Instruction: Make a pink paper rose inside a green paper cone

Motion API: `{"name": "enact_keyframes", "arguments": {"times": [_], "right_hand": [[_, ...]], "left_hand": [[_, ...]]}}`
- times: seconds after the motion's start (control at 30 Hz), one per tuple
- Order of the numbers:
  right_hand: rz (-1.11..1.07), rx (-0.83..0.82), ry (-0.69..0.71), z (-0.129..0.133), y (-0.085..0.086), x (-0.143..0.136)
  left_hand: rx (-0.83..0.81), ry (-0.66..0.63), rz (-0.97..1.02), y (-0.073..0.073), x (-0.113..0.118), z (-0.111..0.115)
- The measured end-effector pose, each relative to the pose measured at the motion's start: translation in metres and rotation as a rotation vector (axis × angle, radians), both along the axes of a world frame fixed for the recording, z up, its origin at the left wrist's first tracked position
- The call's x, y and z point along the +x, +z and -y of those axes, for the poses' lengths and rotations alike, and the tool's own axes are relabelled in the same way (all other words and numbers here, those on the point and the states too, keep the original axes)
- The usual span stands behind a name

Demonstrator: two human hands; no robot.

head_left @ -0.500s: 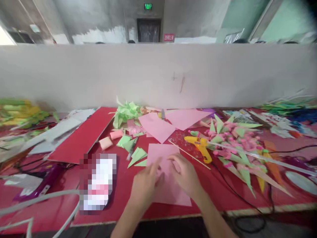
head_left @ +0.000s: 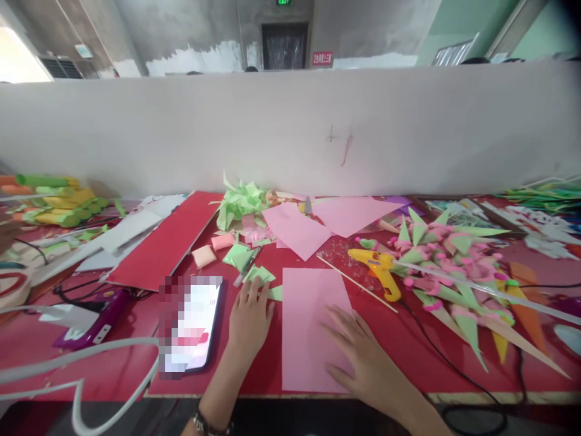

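A pink paper sheet (head_left: 308, 333) lies flat on the red table near its front edge. My right hand (head_left: 356, 354) is over the sheet's right side, its fingers spread and slightly blurred, holding nothing. My left hand (head_left: 250, 312) reaches to the small green paper pieces (head_left: 259, 274) left of the sheet. Its fingertips are on or just over the pieces, fingers a little apart; no piece is visibly gripped. A pen-like cutter (head_left: 247, 266) lies by green scraps just beyond that hand.
A phone (head_left: 200, 324) lies at left, near a purple power strip (head_left: 97, 321) and white cables. A yellow glue gun (head_left: 379, 269), thin stick (head_left: 356, 281) and pink-green paper cones (head_left: 449, 260) are at right. Behind stands a white partition (head_left: 272, 133); a red board (head_left: 167, 242) leans left.
My left hand has left the pink sheet and moved to the green pieces. My right hand has shifted right and spread its fingers. The view has shifted, and the sheet now lies straighter.
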State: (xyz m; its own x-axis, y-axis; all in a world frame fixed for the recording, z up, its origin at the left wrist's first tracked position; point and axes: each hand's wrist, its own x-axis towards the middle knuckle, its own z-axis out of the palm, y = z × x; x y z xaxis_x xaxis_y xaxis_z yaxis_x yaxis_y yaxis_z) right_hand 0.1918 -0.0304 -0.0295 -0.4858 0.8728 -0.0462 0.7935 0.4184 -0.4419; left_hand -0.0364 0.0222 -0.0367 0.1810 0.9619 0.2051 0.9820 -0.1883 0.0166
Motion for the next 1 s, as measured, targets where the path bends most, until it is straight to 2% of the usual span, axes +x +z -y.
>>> {"name": "enact_keyframes", "arguments": {"times": [0.17,0.27,0.33,0.47,0.53,0.7,0.8,0.87,1.0], "right_hand": [[0.009,-0.150,0.112,0.014,0.006,0.012],[0.044,-0.177,0.101,0.015,0.017,0.013],[0.038,-0.160,0.113,0.013,0.027,0.012],[-0.032,0.031,0.149,0.000,0.042,0.011],[-0.031,0.178,0.098,-0.007,0.045,0.012],[-0.034,0.548,-0.159,-0.018,0.051,0.021],[-0.061,0.654,-0.108,-0.017,0.054,0.021],[-0.063,0.619,-0.023,-0.015,0.051,0.019],[-0.060,0.434,0.069,-0.007,0.039,0.013]], "left_hand": [[-0.014,0.024,0.021,0.006,-0.004,-0.003],[0.070,0.038,-0.008,0.012,0.000,0.001],[0.111,-0.010,-0.018,0.014,0.004,0.009],[0.032,-0.121,0.005,0.008,0.007,0.029],[-0.008,-0.141,0.008,0.002,0.005,0.036],[-0.021,-0.113,0.000,-0.002,0.000,0.038],[-0.042,-0.118,0.018,0.000,-0.003,0.035],[-0.053,-0.136,0.050,0.000,-0.006,0.035],[-0.055,-0.136,0.152,0.003,-0.010,0.040]]}}
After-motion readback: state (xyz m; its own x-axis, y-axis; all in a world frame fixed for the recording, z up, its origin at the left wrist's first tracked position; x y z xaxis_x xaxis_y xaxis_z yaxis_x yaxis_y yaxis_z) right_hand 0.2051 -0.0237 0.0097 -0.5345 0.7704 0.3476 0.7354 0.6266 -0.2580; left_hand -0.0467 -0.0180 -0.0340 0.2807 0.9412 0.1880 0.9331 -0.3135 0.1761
